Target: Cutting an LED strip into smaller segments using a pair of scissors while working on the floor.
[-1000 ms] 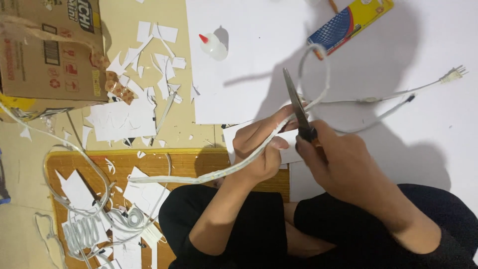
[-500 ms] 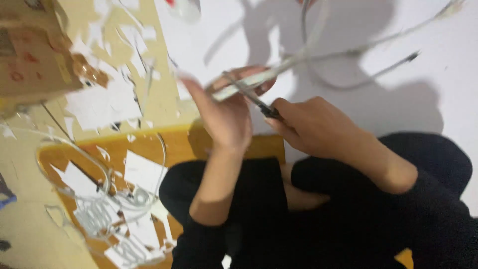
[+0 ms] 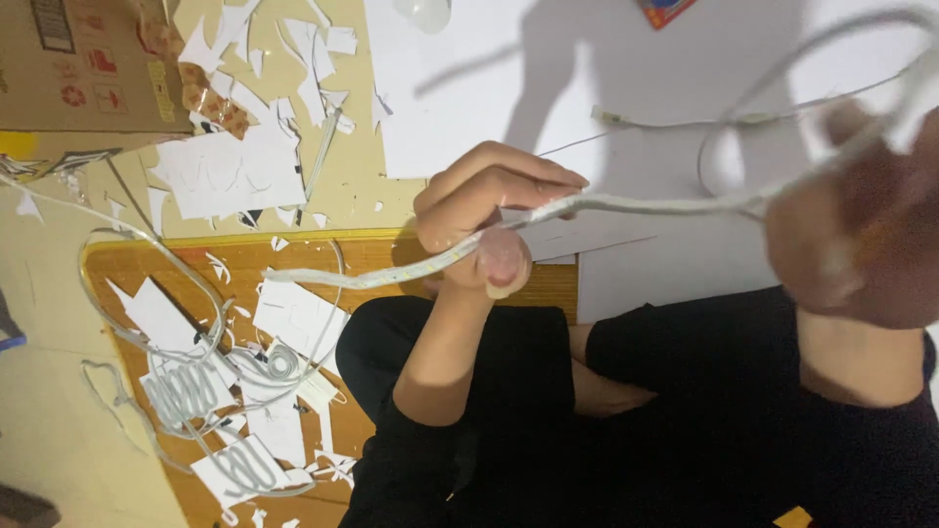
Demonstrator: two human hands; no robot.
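Note:
My left hand (image 3: 489, 220) is raised in the middle of the view, pinching a long white flexible strip (image 3: 626, 203) between thumb and fingers. The strip runs left from the hand and droops over a wooden board (image 3: 245, 259). To the right it leads to my right hand (image 3: 861, 244), which is close to the camera and blurred. That hand is closed around the strip; whether it also holds scissors cannot be seen. A thin white cable (image 3: 743, 120) with a small plug lies on the white sheet (image 3: 606, 78) behind.
Coiled white strip (image 3: 186, 391) and many white paper scraps lie on the wooden board at lower left. A cardboard box (image 3: 88, 68) stands at top left. More paper scraps (image 3: 235, 171) litter the beige floor. My black-clothed legs fill the lower right.
Both hands have risen toward the camera and drawn apart, stretching the strip between them. The scissors seen earlier in my right hand no longer show.

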